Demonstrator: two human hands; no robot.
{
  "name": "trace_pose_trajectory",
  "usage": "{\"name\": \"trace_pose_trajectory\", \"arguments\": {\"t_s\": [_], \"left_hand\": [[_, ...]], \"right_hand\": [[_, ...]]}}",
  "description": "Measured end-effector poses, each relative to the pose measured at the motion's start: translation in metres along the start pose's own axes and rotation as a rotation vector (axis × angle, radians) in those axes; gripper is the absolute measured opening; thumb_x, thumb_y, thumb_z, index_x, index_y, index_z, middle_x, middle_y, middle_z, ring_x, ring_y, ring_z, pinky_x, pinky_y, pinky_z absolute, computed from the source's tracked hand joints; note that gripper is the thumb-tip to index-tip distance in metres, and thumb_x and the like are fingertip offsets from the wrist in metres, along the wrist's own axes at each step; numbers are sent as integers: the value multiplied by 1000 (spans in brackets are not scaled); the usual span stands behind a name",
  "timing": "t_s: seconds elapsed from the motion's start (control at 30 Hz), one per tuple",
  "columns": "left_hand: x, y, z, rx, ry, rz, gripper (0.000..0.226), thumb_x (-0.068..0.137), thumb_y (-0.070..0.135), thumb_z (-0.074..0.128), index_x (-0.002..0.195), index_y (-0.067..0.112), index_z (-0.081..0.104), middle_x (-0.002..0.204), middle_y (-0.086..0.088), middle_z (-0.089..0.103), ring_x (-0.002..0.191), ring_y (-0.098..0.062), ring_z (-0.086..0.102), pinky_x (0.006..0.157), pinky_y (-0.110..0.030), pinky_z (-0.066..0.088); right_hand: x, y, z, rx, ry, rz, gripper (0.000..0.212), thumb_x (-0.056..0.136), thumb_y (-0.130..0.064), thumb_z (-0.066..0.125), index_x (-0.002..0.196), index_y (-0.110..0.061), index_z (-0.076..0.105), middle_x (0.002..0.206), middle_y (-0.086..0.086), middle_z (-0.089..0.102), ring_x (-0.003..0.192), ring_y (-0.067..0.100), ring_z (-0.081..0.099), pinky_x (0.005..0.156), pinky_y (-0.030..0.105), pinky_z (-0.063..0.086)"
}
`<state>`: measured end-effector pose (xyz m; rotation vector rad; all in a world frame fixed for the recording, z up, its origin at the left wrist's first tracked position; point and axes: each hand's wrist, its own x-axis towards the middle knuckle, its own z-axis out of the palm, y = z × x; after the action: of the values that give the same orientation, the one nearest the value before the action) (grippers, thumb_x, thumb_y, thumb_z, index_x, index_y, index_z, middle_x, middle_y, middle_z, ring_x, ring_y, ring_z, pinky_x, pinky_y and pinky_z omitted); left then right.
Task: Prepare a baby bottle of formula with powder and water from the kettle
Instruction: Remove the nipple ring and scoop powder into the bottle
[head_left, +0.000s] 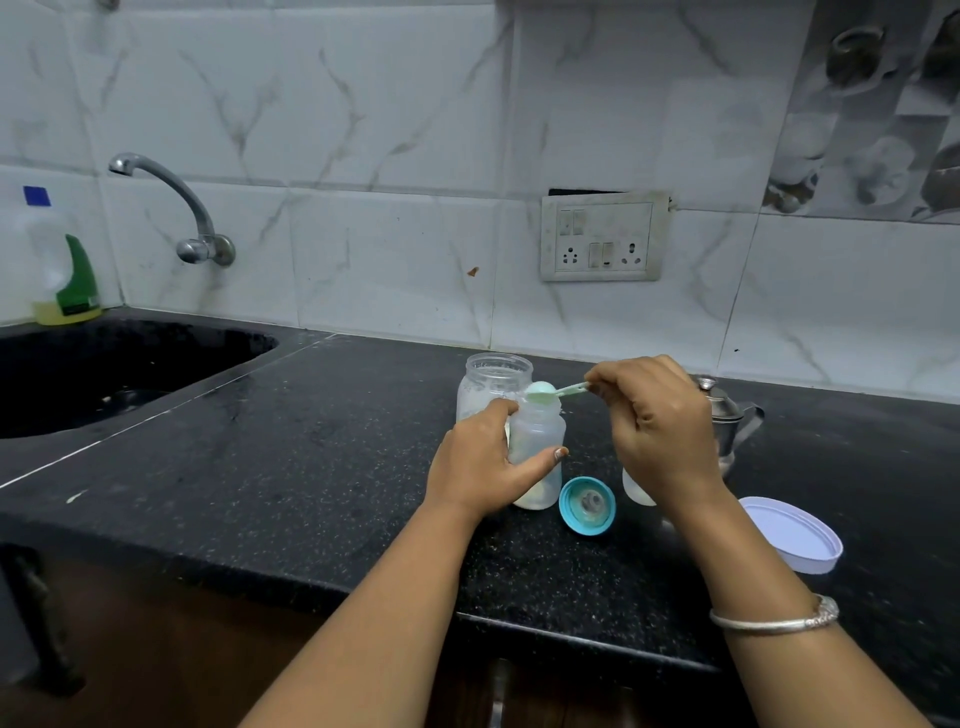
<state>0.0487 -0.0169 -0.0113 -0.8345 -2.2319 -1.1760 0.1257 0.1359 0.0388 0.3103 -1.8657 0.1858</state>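
Note:
The clear baby bottle stands open on the black counter, and my left hand grips its side. My right hand pinches the handle of a pale green scoop, whose bowl sits tipped over the bottle's mouth. Just behind the bottle is an open clear plastic jar with powder residue inside. The bottle's teal collar with its teat lies on the counter to the right of the bottle. A steel kettle stands behind my right hand, partly hidden.
A white jar lid lies at the right. A small clear cap stands under my right wrist. A dark sink with a wall tap and a dish soap bottle is at the left. The counter's front edge runs below.

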Motion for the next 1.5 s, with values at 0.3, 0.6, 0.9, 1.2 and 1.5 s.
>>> {"name": "trace_pose_trajectory", "arguments": {"t_s": [0.3,0.6,0.9,1.2,1.5], "left_hand": [[0,2,-1,8,-1,2,61,71,53,71,116,16,55,68,7,49,76,-25,62,66,-34,47],[0,1,0,-8,13,4,64,71,54,71,119,15,53,83,-6,66,80,-26,63,69,-37,51],[0,0,0,-11,6,-4,61,70,54,71,115,16,54,71,4,54,76,-24,62,65,-34,48],[0,-1,0,2,2,-2,64,69,55,71,118,16,54,71,4,54,77,-24,62,67,-35,49],[-1,2,-2,1,-12,-9,63,70,55,71,116,17,54,72,2,55,76,-24,62,67,-36,50]], "right_hand": [[1,-2,-2,5,25,7,9,82,-5,60,82,-5,69,75,5,69,67,27,58,66,24,37],[-1,-6,-3,-63,49,-228,16,77,12,61,82,-1,70,80,10,69,68,29,59,65,29,44],[-3,0,-8,-126,22,-274,22,71,17,58,79,0,69,79,11,69,67,30,58,62,30,44],[0,-4,-4,-87,37,-136,15,77,8,60,80,-3,69,75,7,68,67,28,58,65,26,41],[-2,-5,-2,-51,30,-50,16,73,9,64,80,-4,69,74,5,68,67,27,58,65,26,41]]}}
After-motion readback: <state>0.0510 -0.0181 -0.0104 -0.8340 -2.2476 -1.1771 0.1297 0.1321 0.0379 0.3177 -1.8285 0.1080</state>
